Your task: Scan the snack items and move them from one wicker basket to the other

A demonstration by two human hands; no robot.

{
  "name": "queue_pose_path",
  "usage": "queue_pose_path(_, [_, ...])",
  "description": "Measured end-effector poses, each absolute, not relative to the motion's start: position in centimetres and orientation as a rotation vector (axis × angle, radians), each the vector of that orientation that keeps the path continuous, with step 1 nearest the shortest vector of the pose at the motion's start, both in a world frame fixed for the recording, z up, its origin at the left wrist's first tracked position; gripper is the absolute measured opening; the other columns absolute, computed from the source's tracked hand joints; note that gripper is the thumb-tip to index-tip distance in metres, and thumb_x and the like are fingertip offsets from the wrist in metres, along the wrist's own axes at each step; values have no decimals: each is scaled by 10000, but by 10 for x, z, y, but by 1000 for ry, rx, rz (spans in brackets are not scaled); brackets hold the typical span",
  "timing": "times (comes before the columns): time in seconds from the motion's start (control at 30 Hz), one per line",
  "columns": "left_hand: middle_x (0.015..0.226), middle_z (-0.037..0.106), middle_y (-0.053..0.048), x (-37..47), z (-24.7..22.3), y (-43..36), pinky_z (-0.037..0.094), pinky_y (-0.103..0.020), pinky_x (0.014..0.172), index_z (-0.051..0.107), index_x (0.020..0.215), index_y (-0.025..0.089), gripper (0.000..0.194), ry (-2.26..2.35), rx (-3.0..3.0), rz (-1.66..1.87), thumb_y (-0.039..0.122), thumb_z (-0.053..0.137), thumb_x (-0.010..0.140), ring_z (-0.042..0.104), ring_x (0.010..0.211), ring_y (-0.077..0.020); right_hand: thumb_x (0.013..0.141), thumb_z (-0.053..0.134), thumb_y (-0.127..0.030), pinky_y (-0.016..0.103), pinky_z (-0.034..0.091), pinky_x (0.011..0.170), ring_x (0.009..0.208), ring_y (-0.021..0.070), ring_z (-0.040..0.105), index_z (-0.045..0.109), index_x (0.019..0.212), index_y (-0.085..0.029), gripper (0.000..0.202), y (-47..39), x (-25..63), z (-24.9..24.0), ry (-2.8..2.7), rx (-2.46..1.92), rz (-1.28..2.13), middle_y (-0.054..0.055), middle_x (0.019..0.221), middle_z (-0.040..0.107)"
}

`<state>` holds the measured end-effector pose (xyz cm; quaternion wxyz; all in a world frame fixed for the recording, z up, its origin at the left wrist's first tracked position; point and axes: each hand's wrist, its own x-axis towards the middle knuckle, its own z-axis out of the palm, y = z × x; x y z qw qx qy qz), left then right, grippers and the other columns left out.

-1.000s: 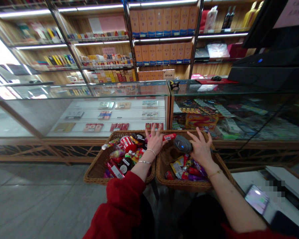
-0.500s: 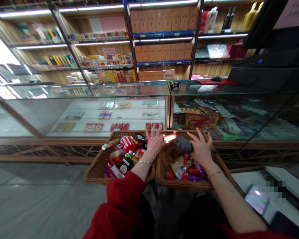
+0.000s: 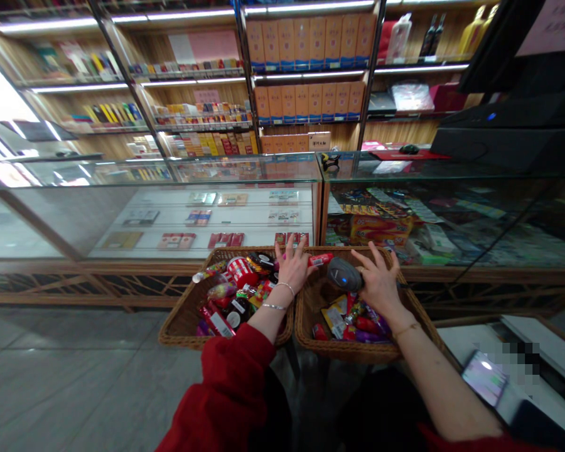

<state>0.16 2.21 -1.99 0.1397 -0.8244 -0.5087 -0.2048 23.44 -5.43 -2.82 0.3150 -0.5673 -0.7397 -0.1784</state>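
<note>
Head view shows two hands, two wicker baskets, one scanner and one red tube. The left hand (image 3: 292, 271) pinches the red tube (image 3: 321, 259) by its near end, its other fingers spread; the tube points right, over the far inner corner of the right basket (image 3: 351, 355). The right hand (image 3: 380, 282) grips the gray scanner (image 3: 344, 275), the handle hidden behind the fingers, several of which stand spread. Scanner head and tube end sit just beside each other; whether they touch, I cannot tell. The left basket (image 3: 181, 314) holds a heap: one red-and-white striped tub (image 3: 242, 272), at least two dark round-topped items and many bright packets. The right basket holds fewer packets, red, purple and yellow, bunched toward its near side, with bare wicker showing at its left and far parts. The inner rims run close side by side, and both far rims stand near the glass counter (image 3: 245, 169). Gray floor (image 3: 85, 376) spreads left of the left basket; one phone (image 3: 484, 378) lies at right.
</note>
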Motion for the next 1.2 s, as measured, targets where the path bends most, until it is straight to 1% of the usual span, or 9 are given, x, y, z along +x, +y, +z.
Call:
queue_pose_path(0.1, [1644,379,-72,1,-21,22,75,-782,1203,757,1075,253,263,-1459,-2378,-606,422,714,877,190,1555,-420,712,535,-73,684,64,1214,1505,335,334,733,884,-224,302,-54,235,-28,-1949,-1480,-466,32,1410,656])
queue_pose_path(0.2, [1633,399,-78,1,-23,23,86,-772,1208,762,1055,233,209,-1452,-2374,-602,344,639,927,197,1556,-410,709,544,-74,682,60,1215,1500,338,340,732,889,-219,298,-54,236,-28,-1945,-1454,-450,37,1396,667])
queue_pose_path(0.27, [1628,409,-84,1,-23,23,86,-772,1207,764,1052,227,211,-1448,-2376,-598,326,617,937,198,1556,-407,709,546,-74,683,59,1214,1493,341,349,731,887,-218,294,-54,236,-28,-1941,-1440,-439,40,1382,676])
queue_pose_path(0.4, [1631,404,-80,1,-22,23,63,-776,1204,758,1072,254,252,-1441,-2379,-618,402,708,875,192,1557,-413,704,539,-71,694,67,1209,1490,346,352,728,887,-219,301,-54,236,-29,-1944,-1440,-439,42,1384,674])
queue_pose_path(0.5, [1638,391,-73,1,-21,22,63,-775,1205,755,1066,262,276,-1444,-2379,-622,432,742,848,193,1556,-413,711,536,-82,699,76,1210,1499,339,341,723,886,-223,292,-54,236,-29,-1949,-1458,-451,31,1405,659])
queue_pose_path(0.63, [1642,382,-68,1,-22,22,59,-775,1206,753,1067,263,288,-1456,-2377,-616,446,749,844,186,1558,-413,713,547,-89,695,82,1209,1504,341,329,735,939,-228,326,-54,235,-30,-1923,-1479,-470,27,1451,623])
queue_pose_path(0.77, [1648,369,-62,2,-22,23,50,-775,1207,752,1082,264,302,-1467,-2374,-610,447,754,842,180,1559,-415,701,562,-91,689,86,1208,1498,340,335,741,1014,-230,387,-53,235,-30,-1900,-1501,-497,47,1460,615])
queue_pose_path(0.93, [1642,381,-65,3,-20,19,54,-778,1205,752,1104,270,315,-1480,-2369,-624,443,761,840,182,1558,-418,702,562,-92,684,102,1204,1494,344,340,741,1030,-226,397,-51,236,-30,-1896,-1523,-515,50,1465,611])
queue_pose_path(1.2, [1650,368,-62,1,-11,11,71,-784,1203,745,1082,263,277,-1477,-2376,-644,421,745,855,182,1558,-416,697,573,-115,692,125,1197,1498,350,329,740,1030,-220,386,-49,236,-23,-1893,-1544,-542,73,1460,613])
